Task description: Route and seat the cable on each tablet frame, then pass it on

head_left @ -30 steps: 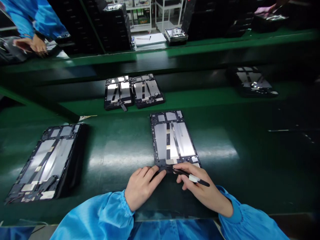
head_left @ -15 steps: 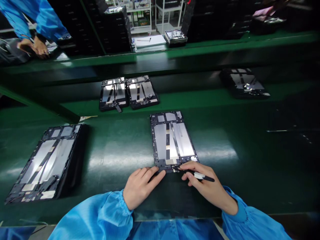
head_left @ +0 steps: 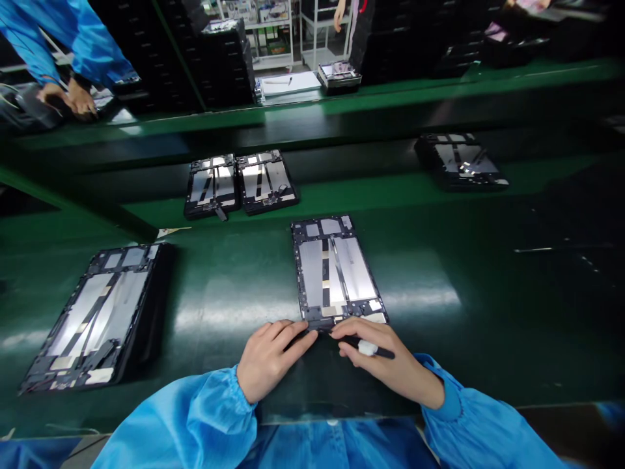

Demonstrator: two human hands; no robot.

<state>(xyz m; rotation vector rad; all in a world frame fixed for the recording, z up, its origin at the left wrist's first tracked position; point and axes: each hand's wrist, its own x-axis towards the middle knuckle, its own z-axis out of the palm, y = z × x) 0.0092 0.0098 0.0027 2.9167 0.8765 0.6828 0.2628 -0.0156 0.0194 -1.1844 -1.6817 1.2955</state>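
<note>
In front of me on the green bench lies an opened tablet [head_left: 357, 270], its silver inner plate and dark flat cables showing. My left hand [head_left: 274, 357] has its fingertips and thumb against the tablet's lower left corner, gripping it. In my right hand [head_left: 378, 352] is a pair of black tweezers [head_left: 388, 352] with a white band, held like a pen. Their tip points at the tablet's bottom edge, near the left thumb. My right fingers hide the tip and whatever small part it touches.
To the left stands a stack of opened tablets [head_left: 105, 293]. Behind, on the rear strip, lie two side by side, one tablet [head_left: 212, 182] and another tablet [head_left: 266, 179], with more tablets [head_left: 461, 163] at right. A slanted green post [head_left: 112, 218] rises left. A co-worker's hands [head_left: 68, 98] show beyond.
My right hand has moved left along the tablet's bottom edge with the tweezers. The tablets on the rear strip have shifted left. My left hand stays at its corner.
</note>
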